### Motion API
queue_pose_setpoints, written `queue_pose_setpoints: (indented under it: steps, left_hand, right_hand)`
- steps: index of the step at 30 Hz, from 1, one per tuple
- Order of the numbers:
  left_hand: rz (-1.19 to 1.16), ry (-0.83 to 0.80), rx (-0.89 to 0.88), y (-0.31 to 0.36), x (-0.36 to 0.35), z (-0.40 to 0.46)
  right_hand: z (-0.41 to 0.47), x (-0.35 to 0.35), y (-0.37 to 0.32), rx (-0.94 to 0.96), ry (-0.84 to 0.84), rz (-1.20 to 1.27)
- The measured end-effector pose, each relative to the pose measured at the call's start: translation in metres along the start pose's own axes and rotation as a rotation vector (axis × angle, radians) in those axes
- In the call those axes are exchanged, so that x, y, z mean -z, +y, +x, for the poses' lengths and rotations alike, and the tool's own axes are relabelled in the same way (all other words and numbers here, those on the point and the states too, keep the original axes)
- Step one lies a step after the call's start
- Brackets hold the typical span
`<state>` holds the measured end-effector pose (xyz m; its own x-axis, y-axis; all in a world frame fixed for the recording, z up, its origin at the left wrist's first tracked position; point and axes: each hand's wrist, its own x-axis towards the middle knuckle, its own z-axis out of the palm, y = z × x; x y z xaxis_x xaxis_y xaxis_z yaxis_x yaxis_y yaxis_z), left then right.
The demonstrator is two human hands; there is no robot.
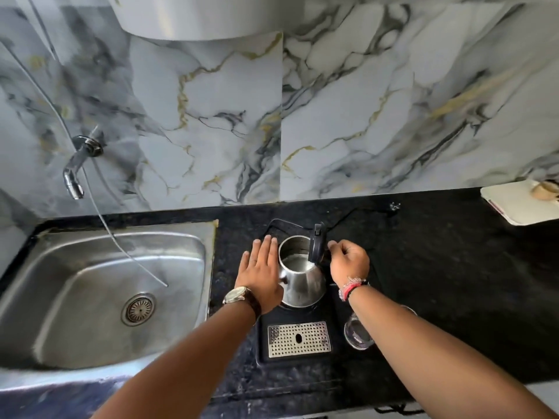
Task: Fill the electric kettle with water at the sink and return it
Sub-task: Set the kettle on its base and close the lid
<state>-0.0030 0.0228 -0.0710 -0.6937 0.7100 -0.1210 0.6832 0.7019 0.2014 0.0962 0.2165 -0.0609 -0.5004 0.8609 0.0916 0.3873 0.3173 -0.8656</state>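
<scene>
The electric kettle (299, 279) stood right of the sink (99, 297), lid up, left hand (261, 272) flat against it, right hand (348, 261) pinching its handle.

A black speckled stone counter (438, 282) is running along the marble-patterned wall. A stainless steel sink (99, 294) is sitting sunk into its left part. A black tray (298, 337) with a perforated metal grate is lying at the middle, carrying the open steel electric kettle (299, 276). 1 clear glass (358, 331) is standing just beside the tray, and a white board (514, 204) is resting far right.
</scene>
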Motion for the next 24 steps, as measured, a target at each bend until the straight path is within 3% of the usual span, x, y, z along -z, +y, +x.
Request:
queue_pose_setpoints:
  steps: [6,12,19,21,24]
  left_hand:
    - [0.001,-0.015,0.073,-0.002,0.000,-0.004]
    - [-0.042,-0.033,0.037,-0.005,0.000,-0.014]
    - [-0.018,-0.123,0.079,0.001,0.002,-0.017]
    - [0.010,-0.167,0.053,-0.002,0.008,-0.013]
    - [0.039,-0.154,0.012,-0.009,0.020,-0.007]
  right_hand:
    - [-0.003,-0.009,0.004,-0.009,-0.074,0.050]
    - [0.000,-0.004,0.008,-0.027,-0.144,0.105]
    - [0.000,0.009,0.000,-0.036,-0.260,0.012]
    - [-0.002,0.013,-0.005,0.006,-0.251,-0.055]
    - [-0.016,0.020,-0.020,0.222,-0.120,0.016]
